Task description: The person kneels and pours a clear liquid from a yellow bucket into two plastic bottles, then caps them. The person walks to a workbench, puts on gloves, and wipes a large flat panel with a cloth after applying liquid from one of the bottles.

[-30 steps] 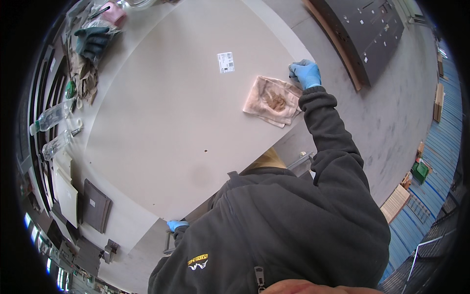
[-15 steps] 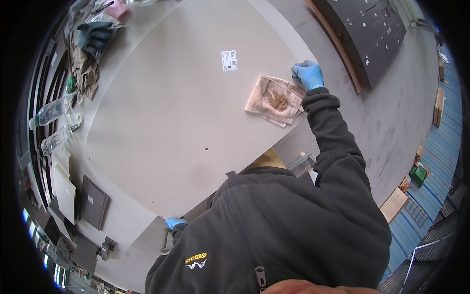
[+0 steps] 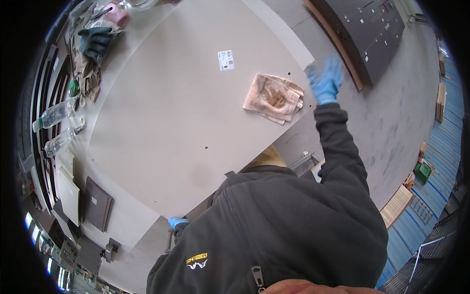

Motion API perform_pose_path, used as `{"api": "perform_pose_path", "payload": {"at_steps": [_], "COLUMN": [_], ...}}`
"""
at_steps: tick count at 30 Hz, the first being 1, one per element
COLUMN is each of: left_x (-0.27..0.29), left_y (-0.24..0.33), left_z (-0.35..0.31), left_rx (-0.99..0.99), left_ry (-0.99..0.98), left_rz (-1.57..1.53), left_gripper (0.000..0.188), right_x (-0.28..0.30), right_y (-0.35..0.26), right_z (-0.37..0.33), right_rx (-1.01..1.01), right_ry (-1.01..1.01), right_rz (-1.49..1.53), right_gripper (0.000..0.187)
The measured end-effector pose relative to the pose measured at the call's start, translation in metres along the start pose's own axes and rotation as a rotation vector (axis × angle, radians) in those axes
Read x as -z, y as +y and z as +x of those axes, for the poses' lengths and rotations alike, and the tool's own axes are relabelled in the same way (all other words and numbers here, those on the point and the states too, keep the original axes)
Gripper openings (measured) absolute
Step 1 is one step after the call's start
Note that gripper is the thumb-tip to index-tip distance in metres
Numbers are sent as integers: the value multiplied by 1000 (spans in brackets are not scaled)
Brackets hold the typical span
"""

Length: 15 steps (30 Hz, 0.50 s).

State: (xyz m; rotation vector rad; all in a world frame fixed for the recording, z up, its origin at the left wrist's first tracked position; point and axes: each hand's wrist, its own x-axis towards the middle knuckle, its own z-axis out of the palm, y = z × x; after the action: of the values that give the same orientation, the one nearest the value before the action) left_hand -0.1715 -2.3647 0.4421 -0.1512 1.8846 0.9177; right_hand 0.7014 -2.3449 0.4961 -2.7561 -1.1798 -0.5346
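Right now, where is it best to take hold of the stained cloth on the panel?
Probably pinch the crumpled cloth at its raised right-hand folds, coming from the panel edge where the right hand is; the cloth lies loose and nothing rests on it.

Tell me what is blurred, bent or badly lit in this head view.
Head view: right hand in a blue glove is motion-blurred at the panel edge; the cloth stays sharp; fisheye bends the panel's straight edges; black vignette rings the frame; lighting is even, without harsh glare.
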Motion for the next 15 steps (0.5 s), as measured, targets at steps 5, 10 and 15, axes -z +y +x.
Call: {"api": "perform_pose_path", "payload": {"at_steps": [5,10,15], "left_x": [-1,1,1], "left_y": [-1,-2,-2], "left_z": [1,3,4], "left_rx": [1,-12,-34], "left_ry": [2,13,15], "left_rz": [11,11,21], "left_gripper": [57,58,58], "right_x": [40,-16,-40], "right_y": [-80,-110,-109], "right_z": [-87,1,39], "right_rx": [770,408,424], "right_ry": [-406,-312,-202], "right_rz": [410,323,374], "right_gripper": [88,84,87]}}
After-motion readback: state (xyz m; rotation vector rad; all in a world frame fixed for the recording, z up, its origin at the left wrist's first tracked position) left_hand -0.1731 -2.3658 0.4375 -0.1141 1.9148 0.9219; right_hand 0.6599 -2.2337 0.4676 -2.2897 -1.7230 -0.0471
